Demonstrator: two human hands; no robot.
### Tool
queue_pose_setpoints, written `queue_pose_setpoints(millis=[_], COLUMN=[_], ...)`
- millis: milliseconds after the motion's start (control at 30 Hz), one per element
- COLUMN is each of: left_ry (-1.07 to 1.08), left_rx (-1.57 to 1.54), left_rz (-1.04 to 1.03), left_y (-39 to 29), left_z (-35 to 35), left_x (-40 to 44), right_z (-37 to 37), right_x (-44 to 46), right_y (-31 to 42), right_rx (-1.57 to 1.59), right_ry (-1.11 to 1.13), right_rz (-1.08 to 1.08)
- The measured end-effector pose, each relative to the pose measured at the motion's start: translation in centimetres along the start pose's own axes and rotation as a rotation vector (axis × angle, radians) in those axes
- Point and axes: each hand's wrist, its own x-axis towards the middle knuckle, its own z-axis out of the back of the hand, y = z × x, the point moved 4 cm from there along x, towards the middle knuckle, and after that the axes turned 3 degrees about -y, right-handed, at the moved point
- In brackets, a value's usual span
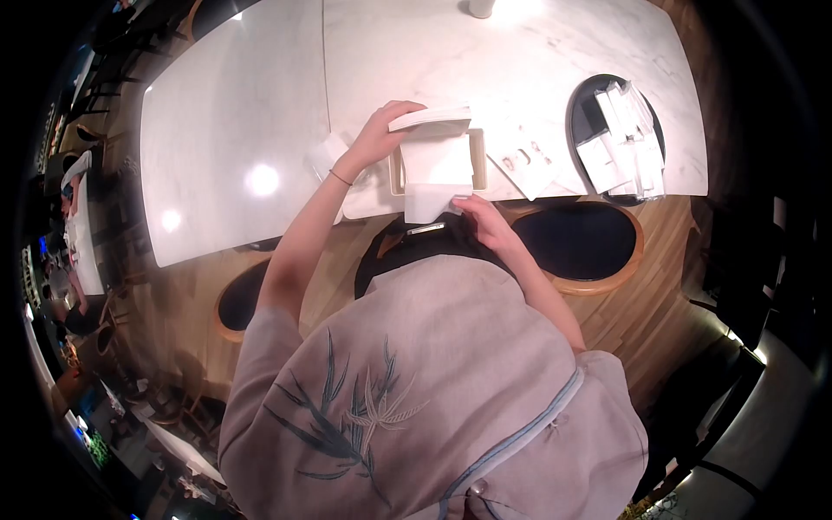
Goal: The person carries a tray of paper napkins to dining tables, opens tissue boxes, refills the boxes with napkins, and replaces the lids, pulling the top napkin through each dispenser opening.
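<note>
A shallow cream-coloured box [478,169] sits near the table's front edge, with white paper [438,160] inside it. At its far left corner, my left hand [386,132] has its fingers wrapped over the end of a white paper stack [438,116], whose layered edge faces up. My right hand [487,223] is closed, thumb and fingers pinching the right corner of a white paper sheet [426,201] that hangs over the box's near side. Glare washes out the detail of the papers, so I cannot tell whether they are napkins.
On the right, an oval black tray [582,113] carries several white wrapped packets [626,130]. Printed sheets [529,165] lie between box and tray. Dark-seated wooden stools [576,241] stand under the front edge of the marble table [234,130]. A white cup [481,8] is at the back.
</note>
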Motion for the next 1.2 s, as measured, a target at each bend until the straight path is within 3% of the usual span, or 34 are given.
queue_pose_setpoints(millis=[33,167,233,433,500,767,833,900,967,1033,1200], left_ry=[0.001,0.007,0.006,0.011,0.001,-0.004,0.050,0.068,0.063,0.054,-0.002], left_rx=[0.000,0.007,0.035,0.088,0.116,0.250,0.305,0.365,0.390,0.543,0.590], left_rz=[0.001,0.003,-0.016,-0.042,-0.066,-0.199,-0.223,-0.278,-0.291,-0.398,-0.406], left_y=[0.1,0.0,-0.2,-0.8,-0.9,-1.8,-2.2,-2.8,-2.4,-2.3,-2.1], left_z=[-0.1,-0.2,-0.1,-0.1,0.0,-0.4,-1.0,-1.7,-2.2,-2.5,-2.9], left_x=[0.0,-0.1,-0.2,-0.1,-0.2,-1.4,-2.7,-4.2,-5.3,-6.1,-6.7], right_z=[0.3,-0.8,-0.8,-3.1,-4.6,-4.2,-3.5,-2.5,-1.9,-2.2,-2.3], right_x=[0.2,-1.2,-1.7,-1.9,-2.1,-0.4,-0.9,-0.6,-0.3,-0.7,-0.4], right_y=[0.0,1.5,2.0,5.4,6.7,7.9,8.6,8.8,9.2,9.4,9.2], right_rx=[-0.115,-0.102,0.093,0.178,0.390,0.401,0.158,0.127,-0.325,-0.335,-0.581], right_ry=[0.002,0.124,0.203,0.423,0.469,0.257,0.021,0.028,-0.086,-0.151,-0.251], right_rz=[0.068,0.149,0.038,0.103,0.052,0.084,0.090,0.118,0.215,0.248,0.441])
